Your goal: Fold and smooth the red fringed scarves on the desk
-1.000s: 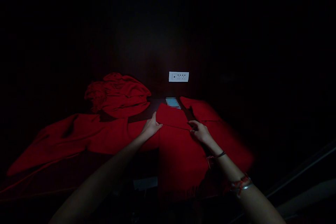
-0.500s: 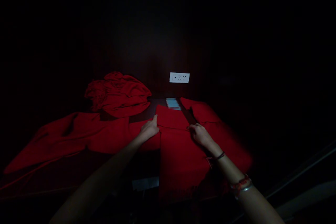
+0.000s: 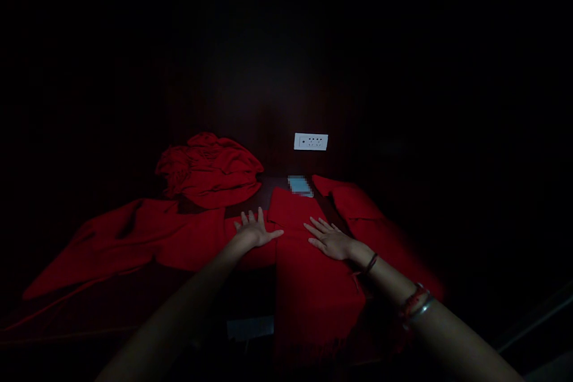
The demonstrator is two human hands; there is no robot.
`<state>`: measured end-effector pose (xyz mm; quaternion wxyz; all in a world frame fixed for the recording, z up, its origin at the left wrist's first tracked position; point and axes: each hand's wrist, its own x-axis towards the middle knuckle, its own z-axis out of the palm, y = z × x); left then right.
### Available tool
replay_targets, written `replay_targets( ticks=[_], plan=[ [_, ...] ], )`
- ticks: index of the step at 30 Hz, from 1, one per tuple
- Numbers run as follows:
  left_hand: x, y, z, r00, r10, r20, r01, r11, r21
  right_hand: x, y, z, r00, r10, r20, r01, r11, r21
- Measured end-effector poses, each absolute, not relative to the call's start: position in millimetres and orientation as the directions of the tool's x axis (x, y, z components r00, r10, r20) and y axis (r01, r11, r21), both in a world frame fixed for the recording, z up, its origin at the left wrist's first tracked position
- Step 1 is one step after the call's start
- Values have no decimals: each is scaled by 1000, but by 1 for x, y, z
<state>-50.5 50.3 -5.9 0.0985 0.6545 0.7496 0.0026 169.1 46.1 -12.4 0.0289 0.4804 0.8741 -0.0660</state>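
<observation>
A long red fringed cloth [image 3: 316,286], like a scarf or shawl, lies in front of me with its far end folded over. Its fringed near end reaches down over the front edge. My left hand [image 3: 254,234] is open with fingers spread at the left side of the fold, thumb over the cloth. On the right side, my right hand [image 3: 330,240] lies open and flat near the fold line, fingers pointing left. Neither hand grips anything. Dim light leaves the lower edges hard to see.
A crumpled heap of red cloth [image 3: 215,173] sits at the back left. More red cloth [image 3: 116,239] spreads across the left side, and another red piece [image 3: 385,233] lies to the right. A pale blurred rectangle [image 3: 299,185] rests behind the fold, below a white wall socket [image 3: 311,142].
Both hands have let go of the folded end and opened, fingers now spread. They have drawn slightly toward me. The view has shifted a little.
</observation>
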Motion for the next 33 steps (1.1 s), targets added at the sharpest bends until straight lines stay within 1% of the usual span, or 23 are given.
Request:
replay_targets(
  ticks=[3,6,8,10,13,17,19,22,25,26,29,33],
  plan=[
    [-56,53,-6,-175,956,-237,975,201,92,165,65,9,-649,757,-74,761,647,-56],
    [-57,54,-8,-169,957,-236,979,191,76,148,97,35,-782,620,63,620,784,-28],
    [-56,55,-11,-172,961,-219,978,194,81,129,120,45,-829,548,111,553,833,19],
    [-55,54,-13,-179,962,-206,976,200,85,106,141,48,-876,474,93,481,874,77],
    [-54,51,-15,-178,968,-179,975,199,104,73,165,42,-909,416,-15,410,901,143],
    [-54,45,-15,-180,976,-125,972,196,126,48,185,37,-841,461,-282,420,886,197],
    [-54,42,-17,-199,975,-94,970,209,120,44,193,38,-802,492,-339,439,870,224],
    [-50,39,-23,-181,984,4,979,180,97,44,204,41,-802,507,-314,449,860,241],
    [-45,36,-31,-76,988,132,995,66,82,48,216,45,-783,565,-262,505,822,264],
    [-44,35,-34,-52,987,153,996,39,86,49,220,46,-771,588,-245,528,805,272],
    [-40,32,-37,-44,989,143,994,28,110,51,229,48,-742,638,-207,575,764,294],
    [-39,30,-35,-52,989,136,992,35,119,46,227,43,-731,656,-190,587,745,316]
  ],
)
